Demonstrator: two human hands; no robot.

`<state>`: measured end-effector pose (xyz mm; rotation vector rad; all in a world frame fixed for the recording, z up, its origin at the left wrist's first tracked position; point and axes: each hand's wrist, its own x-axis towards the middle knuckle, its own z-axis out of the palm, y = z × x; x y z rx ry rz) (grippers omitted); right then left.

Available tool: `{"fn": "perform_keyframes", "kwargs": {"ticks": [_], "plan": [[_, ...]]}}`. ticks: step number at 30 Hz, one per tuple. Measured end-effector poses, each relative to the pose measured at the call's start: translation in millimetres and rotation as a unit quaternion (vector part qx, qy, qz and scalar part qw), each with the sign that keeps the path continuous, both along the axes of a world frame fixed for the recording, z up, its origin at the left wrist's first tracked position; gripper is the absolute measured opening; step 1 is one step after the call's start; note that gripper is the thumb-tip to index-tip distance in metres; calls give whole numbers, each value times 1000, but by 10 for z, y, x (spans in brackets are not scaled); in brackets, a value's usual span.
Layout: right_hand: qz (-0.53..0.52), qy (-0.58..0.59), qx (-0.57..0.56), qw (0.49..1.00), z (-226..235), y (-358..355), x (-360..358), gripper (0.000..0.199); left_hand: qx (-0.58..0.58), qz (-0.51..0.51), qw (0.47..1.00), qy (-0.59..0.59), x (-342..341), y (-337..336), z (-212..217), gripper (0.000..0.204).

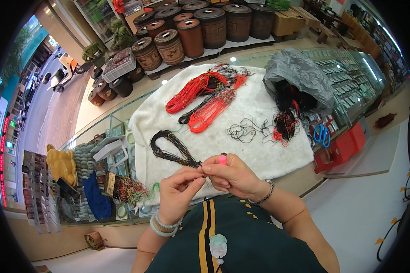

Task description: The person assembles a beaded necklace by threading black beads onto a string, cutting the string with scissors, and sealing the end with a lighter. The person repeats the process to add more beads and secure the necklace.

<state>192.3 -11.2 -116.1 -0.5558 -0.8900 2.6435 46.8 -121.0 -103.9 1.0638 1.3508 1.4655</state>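
My left hand and my right hand meet at the near edge of a white fluffy cloth. Both pinch the near end of a looped bundle of black cords, whose loop lies on the cloth to the left. The exact strands between my fingertips are too small to make out. A pink band is wrapped around one finger of my right hand. Farther off on the cloth lie bundles of red cords and red-and-black cords. Loose thin black threads are scattered right of the middle.
A grey plastic bag spills black and red cords at the right. Blue-handled scissors lie by a red stool. Left stand a yellow figurine, a blue cloth and tangled coloured cords. Lidded brown jars line the back.
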Motion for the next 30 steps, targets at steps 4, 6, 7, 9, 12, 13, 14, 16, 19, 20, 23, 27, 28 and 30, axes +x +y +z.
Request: {"fn": "perform_keyframes", "kwargs": {"ticks": [4, 6, 7, 9, 12, 13, 14, 16, 19, 20, 23, 27, 28, 30], "plan": [[12, 16, -47, 999, -9, 27, -5, 16, 6, 30, 995, 98, 28, -24, 12, 13], [9, 12, -67, 998, -6, 41, -15, 16, 28, 25, 989, 143, 30, -16, 24, 13], [10, 13, -68, 998, -3, 48, -18, 17, 38, 22, 985, 166, 29, -9, 31, 14], [12, 18, -71, 997, 2, 62, -20, 18, 68, 53, 975, 207, 50, 9, 39, 16], [26, 23, -94, 995, -8, 69, -23, 17, 109, 72, 961, 242, 56, 27, 51, 18], [36, 11, -101, 994, -18, 65, -25, 17, 116, 75, 959, 248, 55, 29, 53, 18], [46, 5, -108, 993, -32, 56, -32, 17, 128, 57, 961, 239, 47, 27, 56, 18], [71, 12, -125, 990, -66, 33, -44, 17, 140, 21, 967, 214, 23, 24, 59, 17], [105, 42, -148, 983, -114, -9, -49, 17, 105, 8, 981, 160, 14, 15, 53, 15], [110, 41, -150, 982, -127, -15, -44, 17, 110, 9, 984, 143, 17, 22, 47, 14], [112, 25, -139, 984, -155, -30, -14, 13, 95, 22, 991, 90, 34, 28, 34, 10], [81, -23, -14, 996, -184, -58, 60, 11, 27, 45, 998, 39, 51, -12, 38, 8], [67, -41, 31, 996, -190, -61, 78, 11, 11, 53, 998, 28, 53, -11, 32, 7], [4, -51, 109, 993, -190, -60, 111, 12, 32, 59, 993, 100, 52, 37, 2, 7]]}}
